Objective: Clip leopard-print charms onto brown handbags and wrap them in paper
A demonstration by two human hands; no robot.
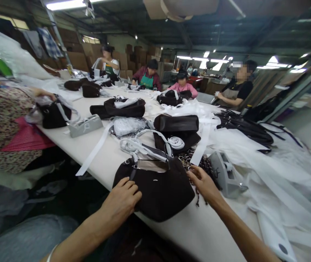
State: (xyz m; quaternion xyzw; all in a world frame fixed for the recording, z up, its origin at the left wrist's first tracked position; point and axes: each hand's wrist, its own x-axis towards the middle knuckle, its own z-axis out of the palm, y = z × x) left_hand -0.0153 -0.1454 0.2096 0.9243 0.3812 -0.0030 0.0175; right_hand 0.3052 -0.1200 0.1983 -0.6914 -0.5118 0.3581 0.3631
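Note:
A dark brown handbag (155,193) stands slightly tilted at the near table edge, its front toward me. White wrapping covers part of its raised strap (151,152), and metal rings show at the strap ends. My left hand (125,198) grips the bag's left side, fingers bent over it beside the short strap tab. At the bag's upper right edge is my right hand (203,182), its thumb and fingers apart. Just behind those fingers lies a heap of dark, beaded-looking chains (207,165); whether the fingertips touch them is hard to tell.
Grey tape dispensers stand at right (226,174) and left (86,125). Behind my bag lie another dark bag (177,125) and a plastic-wrapped bundle (130,125). White wrapping sheets (242,145) and black straps (245,129) cover the right side. Several co-workers sit or stand around the table (111,160).

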